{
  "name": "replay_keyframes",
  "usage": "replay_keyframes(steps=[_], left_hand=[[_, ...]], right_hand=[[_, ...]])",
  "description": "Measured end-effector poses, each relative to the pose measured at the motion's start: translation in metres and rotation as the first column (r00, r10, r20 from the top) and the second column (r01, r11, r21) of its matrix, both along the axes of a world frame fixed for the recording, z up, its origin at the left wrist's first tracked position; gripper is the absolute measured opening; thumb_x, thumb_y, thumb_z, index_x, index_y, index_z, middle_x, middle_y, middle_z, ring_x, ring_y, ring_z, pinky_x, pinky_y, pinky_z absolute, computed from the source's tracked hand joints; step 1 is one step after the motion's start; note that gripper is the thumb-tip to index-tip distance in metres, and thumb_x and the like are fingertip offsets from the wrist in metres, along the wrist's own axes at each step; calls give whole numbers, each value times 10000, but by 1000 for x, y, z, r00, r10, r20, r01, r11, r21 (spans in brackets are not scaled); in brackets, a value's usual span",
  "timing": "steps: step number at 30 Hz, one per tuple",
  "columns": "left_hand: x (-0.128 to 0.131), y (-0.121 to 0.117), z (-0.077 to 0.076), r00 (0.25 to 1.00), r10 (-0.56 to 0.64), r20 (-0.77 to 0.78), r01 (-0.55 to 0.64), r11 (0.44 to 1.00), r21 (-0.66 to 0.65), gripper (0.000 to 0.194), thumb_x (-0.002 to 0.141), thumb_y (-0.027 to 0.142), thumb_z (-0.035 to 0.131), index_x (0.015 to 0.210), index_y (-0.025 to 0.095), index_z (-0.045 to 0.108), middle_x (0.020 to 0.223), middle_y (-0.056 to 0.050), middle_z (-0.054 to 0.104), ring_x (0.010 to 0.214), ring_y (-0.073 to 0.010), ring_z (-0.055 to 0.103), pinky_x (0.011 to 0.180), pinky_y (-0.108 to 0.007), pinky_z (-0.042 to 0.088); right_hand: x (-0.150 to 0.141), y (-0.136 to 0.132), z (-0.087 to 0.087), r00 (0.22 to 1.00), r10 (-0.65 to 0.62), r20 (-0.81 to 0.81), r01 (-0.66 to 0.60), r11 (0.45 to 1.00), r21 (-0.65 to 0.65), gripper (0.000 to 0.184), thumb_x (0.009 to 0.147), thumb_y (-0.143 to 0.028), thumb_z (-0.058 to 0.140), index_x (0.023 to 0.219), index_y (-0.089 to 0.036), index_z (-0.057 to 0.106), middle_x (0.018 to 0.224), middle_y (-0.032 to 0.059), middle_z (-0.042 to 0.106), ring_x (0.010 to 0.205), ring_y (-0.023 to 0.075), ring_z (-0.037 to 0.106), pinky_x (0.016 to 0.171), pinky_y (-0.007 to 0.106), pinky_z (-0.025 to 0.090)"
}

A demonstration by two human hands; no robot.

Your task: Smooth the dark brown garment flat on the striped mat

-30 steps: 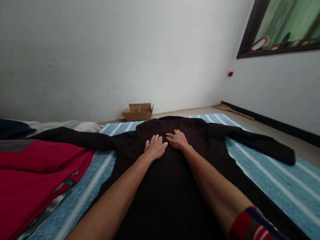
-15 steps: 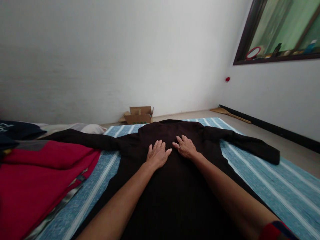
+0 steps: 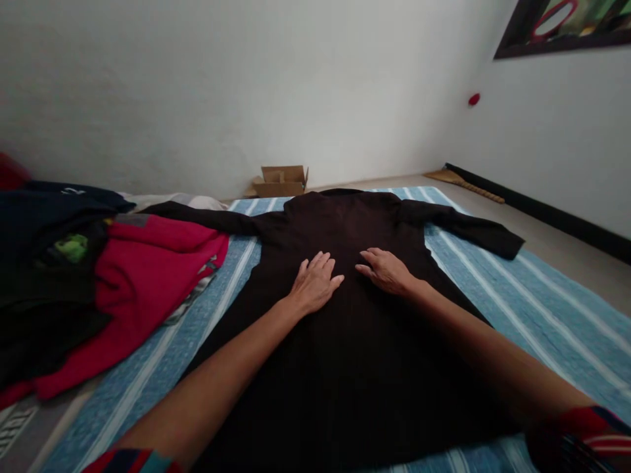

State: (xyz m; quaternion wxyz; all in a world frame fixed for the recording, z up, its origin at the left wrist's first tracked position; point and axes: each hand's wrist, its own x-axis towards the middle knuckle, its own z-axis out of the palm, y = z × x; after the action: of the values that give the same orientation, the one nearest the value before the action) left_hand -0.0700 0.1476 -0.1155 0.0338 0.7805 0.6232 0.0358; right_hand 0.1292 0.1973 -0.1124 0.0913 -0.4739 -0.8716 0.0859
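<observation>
1. We lose the end of one sleeve of the black garment [image 3: 340,230], on the left, where it meets the dark clothes [image 3: 44,210]. Its lower body is so dark that we cannot make out folds, and the bottom edge cuts off part of the hem.
2. The left edge crops the dark clothes; the green thing [image 3: 73,247] among them is too blurred for us to name. At the top right, we see only a corner of the window frame [image 3: 513,39] and a red-rimmed mirror [image 3: 555,18].
3. We count two hands, one black garment with two sleeves spread outward, one crimson garment [image 3: 142,276] and one open cardboard box [image 3: 283,187].
4. The black garment lies face-flat on the blue striped sheet [image 3: 507,295], directly beneath both hands, its collar beyond them and its hem towards us.
5. The left hand [image 3: 315,284] rests palm down on its middle, fingers extended, thumb held away.
6. The right hand [image 3: 387,269] is just beside, palm down, fingers slightly bent, thumb parted from them; we cannot tell how firmly it touches the cloth.
</observation>
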Motion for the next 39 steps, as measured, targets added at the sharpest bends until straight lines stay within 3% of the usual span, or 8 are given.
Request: replay_keyframes(steps=[5, 9, 12, 14, 22, 28, 34, 39], left_hand=[[-18, -105, 12, 978, -159, 136, 143, 983, 120, 385, 900, 329, 435, 1210, 129, 544, 1359, -133, 492, 1322, -237, 363, 1077, -422, 332], [-23, -191, 17, 922, -336, 194, 300, 934, 194, 341, 884, 285, 474, 1197, 181, 560, 1287, -97, 565, 1264, -231, 447, 1029, -424, 423], [-23, -235, 17, 907, -394, 148, 370, 914, 164, 364, 846, 208, 498, 1206, 199, 549, 1288, -89, 567, 1241, -225, 474, 1015, -410, 447], [-24, -251, 17, 909, -401, 111, 383, 911, 155, 402, 824, 133, 464, 1214, 193, 541, 1294, -95, 562, 1233, -223, 484, 1015, -412, 447], [-30, -257, 6, 905, -424, 2, 409, 874, 262, 394, 832, 47, 378, 1177, 111, 558, 1235, -142, 595, 1200, -228, 514, 982, -406, 467], [-38, -255, 1, 893, -436, -112, 449, 841, 302, 366, 878, 46, 342, 1163, 97, 568, 1213, -142, 608, 1166, -232, 539, 946, -397, 483], [-44, -251, 3, 900, -409, -149, 435, 865, 252, 409, 857, 12, 331, 1171, 117, 570, 1220, -124, 606, 1157, -222, 544, 929, -382, 487], [-43, -248, 4, 916, -370, -154, 392, 907, 153, 506, 799, -34, 335, 1225, 149, 539, 1267, -111, 576, 1182, -201, 522, 941, -373, 473]], right_hand=[[46, -98, -6, 979, 152, -135, -141, 986, 86, 421, 912, -443, 439, 1215, -184, 575, 1274, 124, 545, 1199, 257, 486, 991, 394, 410], [73, -174, -12, 940, 275, -201, -259, 961, 102, 416, 897, -436, 476, 1257, -243, 553, 1325, 106, 521, 1248, 256, 453, 1015, 465, 413], [85, -214, -18, 915, 357, -189, -342, 934, 107, 417, 887, -398, 510, 1282, -269, 531, 1329, 98, 523, 1255, 259, 450, 1008, 479, 432], [90, -230, -21, 909, 378, -174, -362, 925, 118, 404, 889, -346, 511, 1287, -273, 529, 1310, 99, 541, 1240, 261, 469, 999, 480, 445], [85, -254, -30, 908, 394, -141, -333, 885, 324, 324, 890, -183, 479, 1195, -187, 590, 1207, 137, 612, 1173, 261, 532, 935, 472, 493], [91, -253, -31, 913, 408, 23, -381, 831, 404, 341, 882, -69, 406, 1168, -113, 587, 1186, 153, 616, 1141, 248, 549, 913, 426, 498], [100, -243, -31, 924, 334, 188, -383, 815, 435, 405, 858, -16, 354, 1193, -101, 565, 1171, 163, 615, 1102, 254, 563, 882, 412, 488], [104, -237, -38, 935, 302, 187, -355, 822, 445, 384, 877, -47, 359, 1196, -102, 566, 1167, 165, 612, 1104, 255, 555, 891, 414, 471]])
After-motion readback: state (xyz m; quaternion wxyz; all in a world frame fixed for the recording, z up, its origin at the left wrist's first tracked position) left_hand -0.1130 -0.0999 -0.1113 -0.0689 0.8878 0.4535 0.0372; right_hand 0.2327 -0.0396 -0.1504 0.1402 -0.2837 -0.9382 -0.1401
